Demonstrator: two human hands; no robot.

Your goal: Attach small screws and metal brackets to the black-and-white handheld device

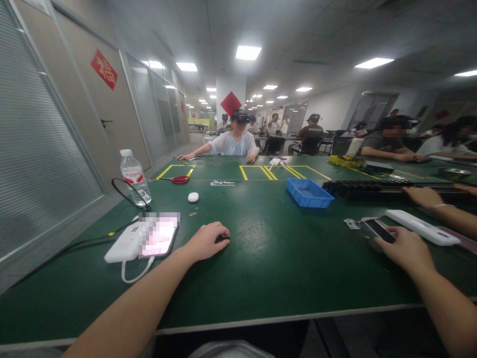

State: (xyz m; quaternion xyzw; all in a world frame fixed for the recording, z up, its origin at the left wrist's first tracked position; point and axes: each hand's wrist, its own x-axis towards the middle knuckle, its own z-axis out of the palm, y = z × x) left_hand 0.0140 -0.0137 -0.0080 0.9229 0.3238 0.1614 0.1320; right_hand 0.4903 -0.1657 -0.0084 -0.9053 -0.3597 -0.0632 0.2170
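Observation:
My left hand [207,241] rests on the green table [268,263] with its fingers curled under; a small dark spot shows at the fingertips, too small to name. Just left of it a phone [158,239] lies on a white power bank [122,247] with a cable. My right hand [407,249] is closed on the near end of a dark-screened phone [378,229] at the right. A small metal piece [350,223] lies beside that phone.
A water bottle [134,177], red scissors [180,180], a white round item [193,197] and a blue tray [309,193] lie farther out. A co-worker's hand [425,196] reaches in from the right above a long white device [423,227]. A person [234,141] sits opposite.

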